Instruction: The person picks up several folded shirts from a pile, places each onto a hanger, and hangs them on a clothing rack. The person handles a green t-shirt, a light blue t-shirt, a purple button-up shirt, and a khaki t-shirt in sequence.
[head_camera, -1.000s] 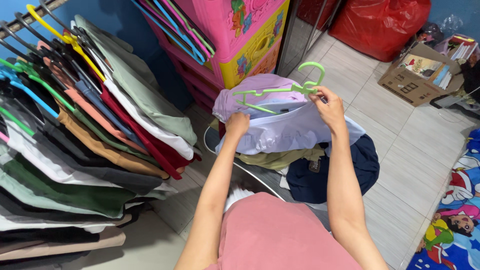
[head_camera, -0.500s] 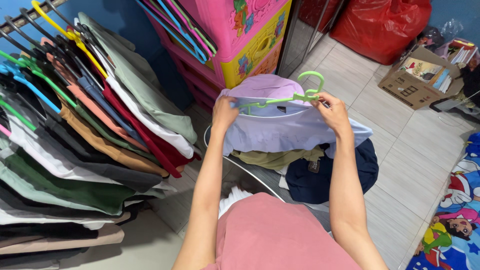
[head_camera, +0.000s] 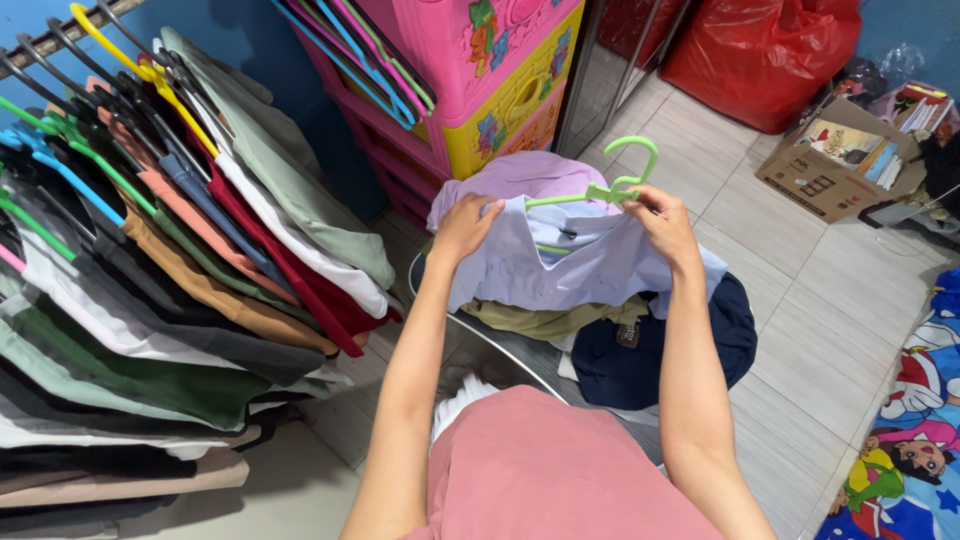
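A light lavender shirt (head_camera: 590, 265) is held up in front of the person, above a heap of clothes. The left hand (head_camera: 466, 226) is closed on the shirt's left shoulder, the fabric pinched between fingers and thumb. The right hand (head_camera: 660, 222) is closed on the neck of a light green plastic hanger (head_camera: 600, 190), just below its hook, and the shirt's collar is gathered there too. The hanger's one arm is seen lying across the top of the shirt towards the left hand, while a further green piece shows inside the collar opening. A second, paler purple garment (head_camera: 520, 175) is seen bunched behind the shirt.

Below the shirt, an olive-green garment (head_camera: 550, 318) and a dark navy garment (head_camera: 680, 345) are piled together, touching each other, on what looks like a round metal-rimmed frame (head_camera: 470, 325); what kind of support it is cannot be told.

To the left, a rack of hung shirts (head_camera: 180, 280) is packed tightly on coloured hangers. Behind the pile, a pink and yellow plastic drawer cabinet (head_camera: 500, 90) is stood on the tiled floor (head_camera: 820, 290). Farther right, a cardboard box of books (head_camera: 830, 160) and a red plastic bag (head_camera: 760, 50) are set on the floor, well apart from the hands.
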